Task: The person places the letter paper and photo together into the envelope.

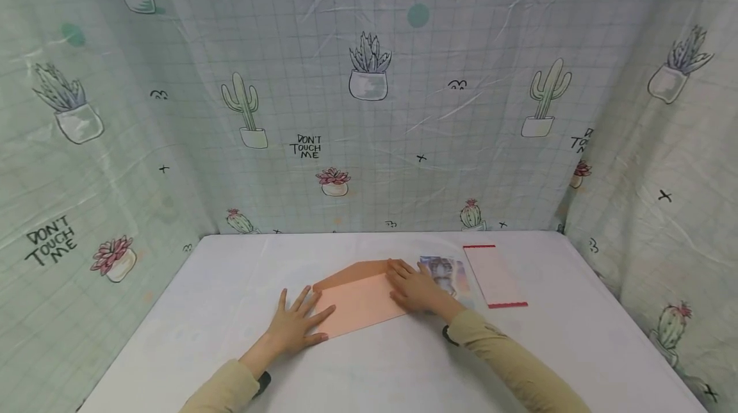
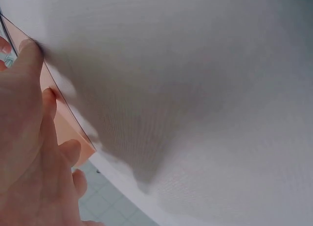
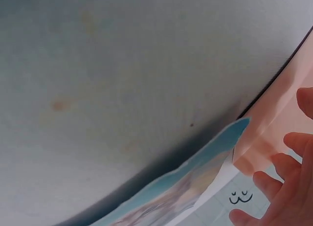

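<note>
A peach-coloured paper envelope (image 1: 360, 307) lies on the white table, its darker orange flap (image 1: 352, 273) unfolded toward the back. My left hand (image 1: 291, 328) rests on its left end with the fingers spread. Across the right end lies my right hand (image 1: 414, 288), fingers extended and covering that corner. In the left wrist view, the thumb and fingers of the left hand (image 2: 27, 123) touch the envelope (image 2: 71, 128) near its edge. The right wrist view shows the right hand (image 3: 288, 192) over the envelope (image 3: 274, 106), beside a printed picture (image 3: 176, 189) with a pale blue border.
The printed picture sheet (image 1: 446, 275) lies right of the envelope, partly behind the right hand and forearm. Farther right is a pale pink, see-through-looking sheet (image 1: 494, 275) with red strips at its two short ends. A cactus-print curtain (image 1: 369, 125) surrounds the table (image 1: 369, 374).
</note>
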The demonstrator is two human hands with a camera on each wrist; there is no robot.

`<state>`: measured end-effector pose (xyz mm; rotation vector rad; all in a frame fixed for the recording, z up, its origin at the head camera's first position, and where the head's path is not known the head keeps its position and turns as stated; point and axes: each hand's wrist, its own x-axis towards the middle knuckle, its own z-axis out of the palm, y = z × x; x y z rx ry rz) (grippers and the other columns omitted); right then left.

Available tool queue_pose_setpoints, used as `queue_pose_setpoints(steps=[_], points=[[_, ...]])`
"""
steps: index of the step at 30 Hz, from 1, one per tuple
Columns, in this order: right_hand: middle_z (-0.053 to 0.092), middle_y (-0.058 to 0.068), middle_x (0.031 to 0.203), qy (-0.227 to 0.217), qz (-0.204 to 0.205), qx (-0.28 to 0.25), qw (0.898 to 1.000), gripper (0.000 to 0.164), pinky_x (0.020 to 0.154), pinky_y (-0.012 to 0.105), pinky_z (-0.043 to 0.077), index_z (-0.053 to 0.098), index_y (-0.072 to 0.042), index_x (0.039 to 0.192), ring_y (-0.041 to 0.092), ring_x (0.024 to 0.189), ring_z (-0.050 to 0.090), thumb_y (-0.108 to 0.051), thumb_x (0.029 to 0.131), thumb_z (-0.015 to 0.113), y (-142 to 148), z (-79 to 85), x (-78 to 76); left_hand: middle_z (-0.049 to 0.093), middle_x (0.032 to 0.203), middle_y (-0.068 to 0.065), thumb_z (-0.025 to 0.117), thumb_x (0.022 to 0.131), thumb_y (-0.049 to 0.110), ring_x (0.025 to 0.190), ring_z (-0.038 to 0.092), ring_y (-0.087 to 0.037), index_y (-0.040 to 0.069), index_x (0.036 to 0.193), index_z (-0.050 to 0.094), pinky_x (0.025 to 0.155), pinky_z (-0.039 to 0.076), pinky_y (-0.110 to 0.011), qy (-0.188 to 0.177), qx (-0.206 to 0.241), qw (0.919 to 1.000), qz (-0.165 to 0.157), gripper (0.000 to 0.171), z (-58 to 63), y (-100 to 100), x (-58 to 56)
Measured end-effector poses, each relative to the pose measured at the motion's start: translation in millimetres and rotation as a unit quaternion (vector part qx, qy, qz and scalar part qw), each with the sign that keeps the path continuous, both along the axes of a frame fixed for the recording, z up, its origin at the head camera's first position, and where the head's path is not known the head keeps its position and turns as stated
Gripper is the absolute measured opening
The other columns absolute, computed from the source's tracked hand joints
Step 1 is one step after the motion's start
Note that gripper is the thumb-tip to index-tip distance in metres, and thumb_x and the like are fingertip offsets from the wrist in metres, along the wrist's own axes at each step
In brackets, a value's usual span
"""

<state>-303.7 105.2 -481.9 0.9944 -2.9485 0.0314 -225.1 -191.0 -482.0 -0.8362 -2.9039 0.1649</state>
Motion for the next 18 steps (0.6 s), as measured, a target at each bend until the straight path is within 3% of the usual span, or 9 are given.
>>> queue_pose_setpoints(steps=[6, 18], points=[[0.024, 0.008, 0.148, -0.015, -0.010, 0.002, 1.000, 0.051, 0.104, 0.060, 0.020, 0.034, -0.011, 0.138, 0.029, 0.136, 0.024, -0.035, 0.094, 0.039, -4.2, 2.6, -2.6, 0.039, 0.139, -0.011, 0.047, 0.082, 0.056, 0.132, 0.028, -0.035, 0.029, 0.131, 0.043, 0.098, 0.017, -0.067, -0.012, -0.005, 0.9998, 0.017, 0.056, 1.2, 0.2, -0.1], [0.027, 0.005, 0.147, -0.017, -0.015, 0.008, 1.000, 0.054, 0.103, 0.059, 0.022, 0.029, -0.011, 0.140, 0.030, 0.134, 0.027, -0.039, 0.094, 0.036, -5.2, 1.0, -9.1, 0.036, 0.141, -0.014, 0.048, 0.082, 0.057, 0.133, 0.024, -0.037, 0.028, 0.132, 0.042, 0.097, 0.015, -0.069, -0.027, 0.005, 0.9996, 0.011, 0.058, 2.7, -0.8, -3.7]])
